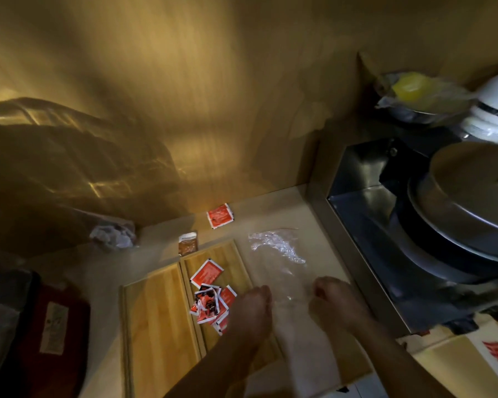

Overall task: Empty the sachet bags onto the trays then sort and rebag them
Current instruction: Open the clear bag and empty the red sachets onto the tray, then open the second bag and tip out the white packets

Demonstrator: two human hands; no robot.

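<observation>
Two wooden trays lie side by side on the counter: the left tray point(156, 317) bare, the right tray point(230, 254) holding a pile of red and white sachets point(210, 297). A clear plastic bag point(279, 254) lies flat to the right of the trays. My left hand point(252, 305) and my right hand point(332, 300) each pinch the bag's near edge, about a hand's width apart. One red sachet point(219, 216) lies by the wall, and a brown sachet point(188, 243) sits just beyond the trays.
A crumpled plastic bag point(112, 235) lies at the back left by the wall. A steel sink point(365, 202) with a lidded pot point(472, 196) is on the right. A dark red pouch point(55, 326) lies at the left, a printed box point(472, 357) at the lower right.
</observation>
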